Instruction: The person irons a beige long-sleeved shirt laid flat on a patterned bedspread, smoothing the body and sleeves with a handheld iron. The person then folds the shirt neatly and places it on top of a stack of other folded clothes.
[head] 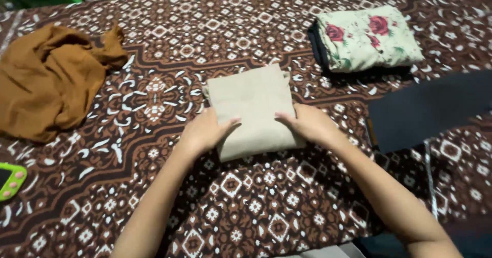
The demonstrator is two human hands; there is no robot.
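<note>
A beige cloth (pixel 251 96), folded into a rectangle, lies in the middle of the brown patterned bedspread (pixel 169 48). My left hand (pixel 205 131) rests flat on the cloth's near left edge, fingers pointing right. My right hand (pixel 307 123) presses on its near right edge, fingers pointing left. The two sets of fingertips are a short gap apart over the cloth. Neither hand has closed around it.
A crumpled mustard-brown cloth (pixel 46 78) lies at the left. A folded cream cloth with red roses (pixel 366 37) sits on a dark one at the back right. A flat black cloth (pixel 430 109) lies at the right. A green gadget (pixel 10 180) pokes in at the left edge.
</note>
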